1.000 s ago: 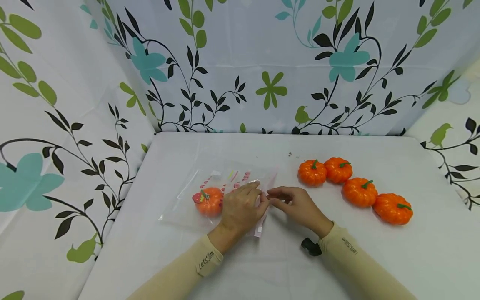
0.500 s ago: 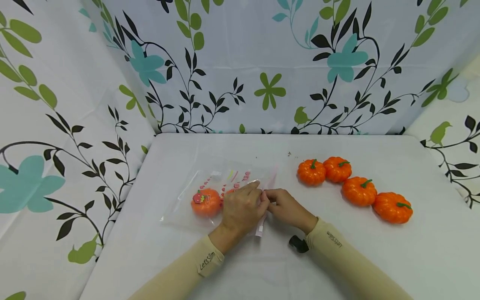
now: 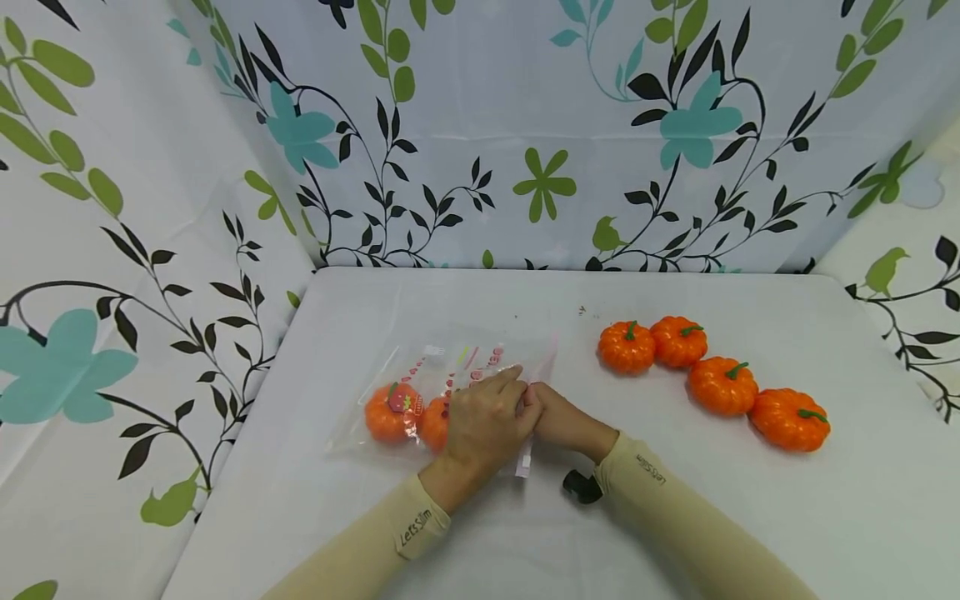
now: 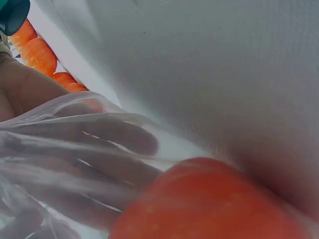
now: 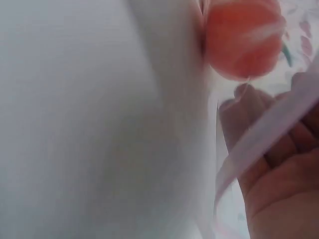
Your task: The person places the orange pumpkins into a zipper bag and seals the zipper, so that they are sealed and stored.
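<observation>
A clear zip bag (image 3: 360,375) with red print lies on the table, with two orange toy pumpkins (image 3: 387,414) visible inside it. My left hand (image 3: 487,417) lies over the bag and pinches its edge near the mouth. My right hand (image 3: 567,423) reaches into that mouth from the right, its fingers hidden under the left hand in the head view. Through the plastic in the left wrist view, straight right-hand fingers (image 4: 124,134) lie close to an orange pumpkin (image 4: 204,209). In the right wrist view the bag's edge strip (image 5: 269,134) crosses the palm, and the fingertips are by a pumpkin (image 5: 244,40).
Several orange pumpkins (image 3: 722,386) with green stems stand in a slanting row on the right of the white table (image 3: 675,500). A black wrist camera (image 3: 582,487) sits at the right cuff. A leaf-patterned curtain (image 3: 465,133) hangs behind.
My right hand has moved left and gone deeper into the bag's mouth. The bagged pumpkins have shifted left, and a second one now shows beside my left hand, which has stayed put.
</observation>
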Motion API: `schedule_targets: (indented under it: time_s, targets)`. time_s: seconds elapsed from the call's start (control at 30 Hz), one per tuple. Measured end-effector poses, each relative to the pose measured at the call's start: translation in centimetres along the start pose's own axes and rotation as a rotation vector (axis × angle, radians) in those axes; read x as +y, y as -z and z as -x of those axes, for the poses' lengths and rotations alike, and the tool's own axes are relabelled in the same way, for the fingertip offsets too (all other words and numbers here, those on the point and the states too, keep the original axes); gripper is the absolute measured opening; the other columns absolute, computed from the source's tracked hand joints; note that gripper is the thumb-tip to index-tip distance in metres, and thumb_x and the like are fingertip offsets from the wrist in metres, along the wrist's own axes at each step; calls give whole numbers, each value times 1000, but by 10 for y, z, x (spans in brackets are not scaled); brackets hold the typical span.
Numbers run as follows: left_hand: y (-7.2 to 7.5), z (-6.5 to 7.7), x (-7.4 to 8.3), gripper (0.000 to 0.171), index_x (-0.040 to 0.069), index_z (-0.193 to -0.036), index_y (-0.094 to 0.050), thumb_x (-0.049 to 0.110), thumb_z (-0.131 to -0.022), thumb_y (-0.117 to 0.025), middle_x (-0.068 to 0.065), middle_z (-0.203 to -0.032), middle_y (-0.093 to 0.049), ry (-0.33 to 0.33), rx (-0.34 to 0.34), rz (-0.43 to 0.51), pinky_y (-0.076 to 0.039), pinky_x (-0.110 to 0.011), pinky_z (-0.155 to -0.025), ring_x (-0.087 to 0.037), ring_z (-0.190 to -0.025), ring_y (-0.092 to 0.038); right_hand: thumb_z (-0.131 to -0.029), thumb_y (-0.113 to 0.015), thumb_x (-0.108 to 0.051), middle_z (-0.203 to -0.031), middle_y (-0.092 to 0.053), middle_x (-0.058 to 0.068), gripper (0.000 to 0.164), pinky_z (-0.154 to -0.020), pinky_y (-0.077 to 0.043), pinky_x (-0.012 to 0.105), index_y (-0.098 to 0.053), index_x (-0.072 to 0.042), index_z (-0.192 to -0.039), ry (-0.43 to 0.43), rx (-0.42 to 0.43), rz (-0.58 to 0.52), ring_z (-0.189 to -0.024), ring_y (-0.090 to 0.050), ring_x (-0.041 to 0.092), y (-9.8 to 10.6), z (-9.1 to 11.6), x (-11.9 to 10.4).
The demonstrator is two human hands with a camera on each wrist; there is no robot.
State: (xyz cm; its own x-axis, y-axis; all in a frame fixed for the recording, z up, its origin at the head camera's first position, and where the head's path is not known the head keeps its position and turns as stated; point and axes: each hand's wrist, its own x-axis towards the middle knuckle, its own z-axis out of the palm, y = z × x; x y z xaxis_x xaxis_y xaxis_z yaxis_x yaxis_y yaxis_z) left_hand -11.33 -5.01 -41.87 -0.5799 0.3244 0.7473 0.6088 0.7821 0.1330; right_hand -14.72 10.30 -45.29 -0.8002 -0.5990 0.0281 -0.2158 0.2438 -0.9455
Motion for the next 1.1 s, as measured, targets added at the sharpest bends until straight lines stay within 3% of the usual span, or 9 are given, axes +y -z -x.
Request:
schedule_targets:
  time_s: [0.1,0.2,0.3,0.37,0.53,0.63,0.7,0.83,1.1]
  targets:
    - [-1,0,-1,10,5,-79,-77,15,-80,-76,-10,-94,-77,-8,16,-16,-61,-36,-64,-24,-78,-76,-98,-52,-1,-84,-64,3,19,-68,-46,23,-69,5,-95,-20,66,-2,-77,-55,16,7,7,-1]
    - [1,-1,-1,11,5,-81,-78,16,-81,-75,-10,-94,-77,-9,17,-39,-61,-35,-64,-23,-79,-76,-100,-60,-8,-106,-73,9,22,-82,-55,25,-71,4,-115,-38,161,6,-94,-67,21,19,16,-4]
    - [2,-3,-2,11,6,-79,-78,16,-82,-73,-9,-94,-77,-7,7,-56,-61,-34,-64,-23,-79,-76,-97,-67,-12,-124,-70,12,37,-94,-55,33,-64,1,-132,-57,243,11,-111,-68,26,33,27,-9]
    - [2,-4,-2,12,6,-76,-77,16,-82,-73,-9,-95,-77,-8,2,-64,-61,-34,-63,-22,-79,-76,-94,-72,-12,-124,-70,11,41,-95,-54,37,-64,-2,-133,-52,305,49,-112,-68,26,43,35,-14]
    - [2,-4,-3,12,6,-75,-76,16,-81,-75,-9,-94,-77,-13,4,-53,-61,-34,-63,-22,-78,-76,-86,-80,-9,-125,-69,4,52,-100,-51,46,-61,-9,-135,3,500,252,-115,-64,24,68,54,-24]
    - [2,-4,-4,11,6,-74,-76,16,-80,-76,-10,-93,-77,-12,7,-51,-61,-34,-61,-22,-77,-76,-81,-85,-11,-136,-62,6,70,-105,-44,54,-53,-10,-143,12,581,389,-126,-56,29,84,61,-29]
    - [1,-3,-4,11,7,-73,-75,15,-80,-76,-10,-93,-77,-12,7,-49,-61,-34,-60,-22,-77,-76,-78,-88,-16,-146,-54,8,85,-108,-39,59,-45,-11,-151,-9,591,487,-135,-47,33,96,62,-30]
    - [1,-2,-4,11,7,-72,-74,15,-80,-76,-10,-93,-77,-10,-5,-43,-61,-34,-60,-23,-77,-76,-73,-92,-26,-161,-34,16,109,-110,-32,65,-27,-10,-159,-87,525,621,-147,-29,39,115,62,-26]
    - [-1,3,-1,11,6,-73,-75,15,-80,-77,-10,-94,-77,0,-18,-37,-61,-34,-60,-23,-77,-76,-70,-91,-47,-163,-21,26,127,-111,-25,69,-14,-3,-161,-239,418,715,-150,-17,45,129,61,-8]
